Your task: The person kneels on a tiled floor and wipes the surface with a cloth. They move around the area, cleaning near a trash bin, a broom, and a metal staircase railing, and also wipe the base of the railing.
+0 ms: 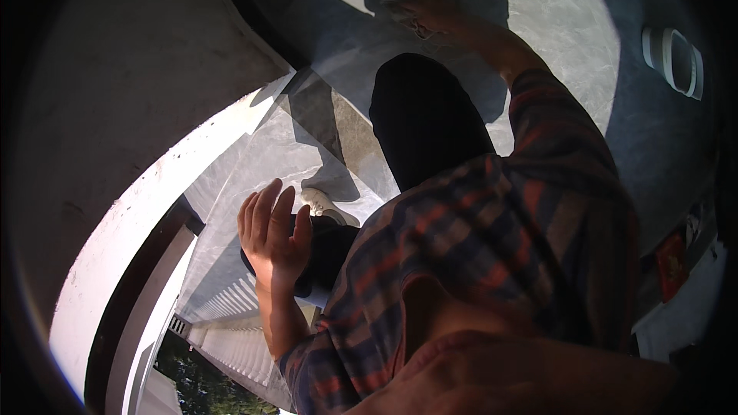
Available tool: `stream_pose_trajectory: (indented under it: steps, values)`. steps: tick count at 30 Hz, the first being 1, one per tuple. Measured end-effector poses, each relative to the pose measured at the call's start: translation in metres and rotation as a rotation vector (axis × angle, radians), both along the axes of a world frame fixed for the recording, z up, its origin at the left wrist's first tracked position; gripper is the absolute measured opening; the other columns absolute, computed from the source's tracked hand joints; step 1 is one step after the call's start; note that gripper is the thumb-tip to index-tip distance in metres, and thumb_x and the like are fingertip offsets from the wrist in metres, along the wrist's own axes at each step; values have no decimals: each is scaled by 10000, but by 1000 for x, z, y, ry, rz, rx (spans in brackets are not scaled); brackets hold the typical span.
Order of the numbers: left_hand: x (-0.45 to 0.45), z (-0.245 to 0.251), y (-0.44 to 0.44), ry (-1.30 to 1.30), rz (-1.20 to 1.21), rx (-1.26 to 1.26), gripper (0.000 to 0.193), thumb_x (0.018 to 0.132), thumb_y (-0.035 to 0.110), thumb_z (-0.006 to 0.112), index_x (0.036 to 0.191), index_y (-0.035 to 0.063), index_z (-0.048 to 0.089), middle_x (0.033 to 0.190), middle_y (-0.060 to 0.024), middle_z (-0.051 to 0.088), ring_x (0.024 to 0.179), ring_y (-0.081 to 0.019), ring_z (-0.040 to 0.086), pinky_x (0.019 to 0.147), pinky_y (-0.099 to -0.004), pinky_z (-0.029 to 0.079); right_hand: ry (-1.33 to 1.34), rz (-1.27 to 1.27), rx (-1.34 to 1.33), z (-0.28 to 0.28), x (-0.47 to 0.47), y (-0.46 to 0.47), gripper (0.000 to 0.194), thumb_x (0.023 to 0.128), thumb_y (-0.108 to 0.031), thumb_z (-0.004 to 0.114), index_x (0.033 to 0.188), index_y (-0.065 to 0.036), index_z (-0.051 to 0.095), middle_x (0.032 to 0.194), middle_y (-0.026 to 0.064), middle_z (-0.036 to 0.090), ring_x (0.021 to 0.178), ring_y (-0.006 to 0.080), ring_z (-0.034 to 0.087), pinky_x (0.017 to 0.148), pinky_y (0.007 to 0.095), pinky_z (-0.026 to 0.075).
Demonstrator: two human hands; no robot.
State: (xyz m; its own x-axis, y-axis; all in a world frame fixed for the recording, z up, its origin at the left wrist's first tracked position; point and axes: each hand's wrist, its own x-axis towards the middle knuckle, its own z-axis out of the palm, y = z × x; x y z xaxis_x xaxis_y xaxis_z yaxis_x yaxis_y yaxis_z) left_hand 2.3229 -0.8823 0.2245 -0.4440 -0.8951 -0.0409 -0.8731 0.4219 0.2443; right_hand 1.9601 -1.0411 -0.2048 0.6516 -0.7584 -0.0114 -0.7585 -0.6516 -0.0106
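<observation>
My left hand (pixel 274 236) is raised near my left knee, fingers a little apart and nothing in it. My right hand (pixel 429 14) reaches down toward the grey marbled floor (pixel 562 29) in deep shadow, past my raised dark-trousered knee (pixel 426 115). A small crumpled thing (pixel 421 29) shows at its fingers; whether they grip it cannot be told. Below my left hand's level of height, a pale shoe (pixel 320 202) rests on the sunlit floor. A plaid shirt covers my torso and upper arms.
A pale wall (pixel 132 57) with a sunlit edge fills the left side. A white balustrade (pixel 230 351) and trees (pixel 202 383) lie at lower left. A pair of white slide sandals (pixel 674 63) lies on the floor at right. A red object (pixel 671 265) is at the far right.
</observation>
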Motion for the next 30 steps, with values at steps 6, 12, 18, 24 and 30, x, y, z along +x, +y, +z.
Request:
stream_pose_trajectory:
  steps: [6,12,18,24,30]
  values:
    - [-29,17,-22,69,-107,7,401,724,152,766,1101,67,660,1129,-103,647,1016,-284,623,918,-421,483,-204,-485,1,95,-9,-154,558,760,-296,681,1281,-127,571,1332,89,542,1236,290,483,977,454,434]
    - [-69,-19,-90,440,-293,70,340,767,179,738,1077,64,659,1035,-96,660,942,-271,639,825,-389,500,-604,-267,41,223,-9,-190,671,735,-329,705,1296,-5,528,1304,197,547,1226,384,476,1041,447,380]
    - [-81,-25,-138,552,-464,294,387,739,155,747,1100,57,645,1012,-106,672,904,-301,645,778,-392,507,-779,-99,-75,151,71,-120,483,843,-254,683,1288,-106,566,1314,120,530,1224,285,497,1025,430,394]
    - [-62,-24,-161,549,-330,285,366,749,144,729,1091,34,656,983,-124,658,876,-269,650,763,-378,522,-915,-414,1067,59,215,-45,520,806,-191,644,1290,-36,532,1220,189,575,1160,337,534,974,450,426]
    - [-34,-11,-174,456,-97,341,292,759,85,716,1042,18,685,979,-140,678,830,-245,677,703,-344,528,-1238,-513,1417,5,284,-36,508,777,-77,572,1284,-94,550,1150,198,622,1059,326,600,873,398,484]
